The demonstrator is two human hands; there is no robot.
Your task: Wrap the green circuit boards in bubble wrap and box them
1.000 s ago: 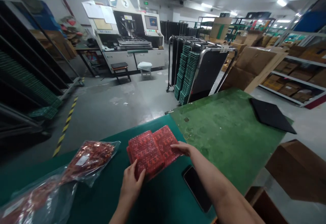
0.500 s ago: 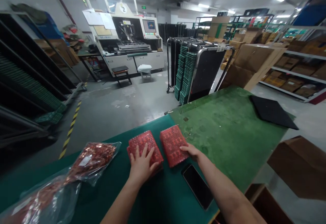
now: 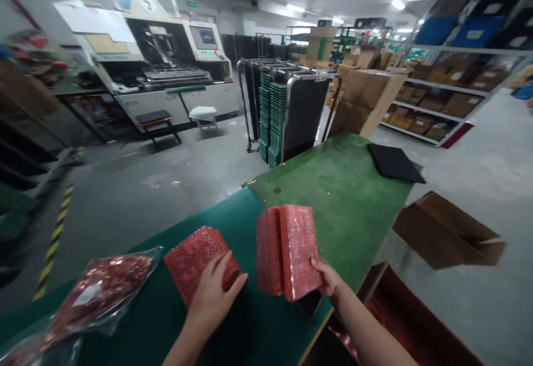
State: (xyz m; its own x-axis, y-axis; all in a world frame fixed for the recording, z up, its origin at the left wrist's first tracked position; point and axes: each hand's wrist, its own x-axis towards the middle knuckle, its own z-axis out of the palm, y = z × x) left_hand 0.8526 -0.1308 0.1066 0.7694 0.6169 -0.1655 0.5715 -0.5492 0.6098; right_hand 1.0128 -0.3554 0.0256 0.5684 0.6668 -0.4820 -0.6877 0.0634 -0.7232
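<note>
The right hand (image 3: 331, 280) now has its red bundle (image 3: 300, 249) gripped and tilted up (a wider gap separates the piles); the left hand (image 3: 214, 288) covers another red pack (image 3: 187, 260), hold unclear.

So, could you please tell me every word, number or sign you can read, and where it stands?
"2": on the round plate atop the machine.
Too blurred or small to read: the label on the bag, the green sign, the screen, the shelf-box labels.
Red packets: none legible.
</note>
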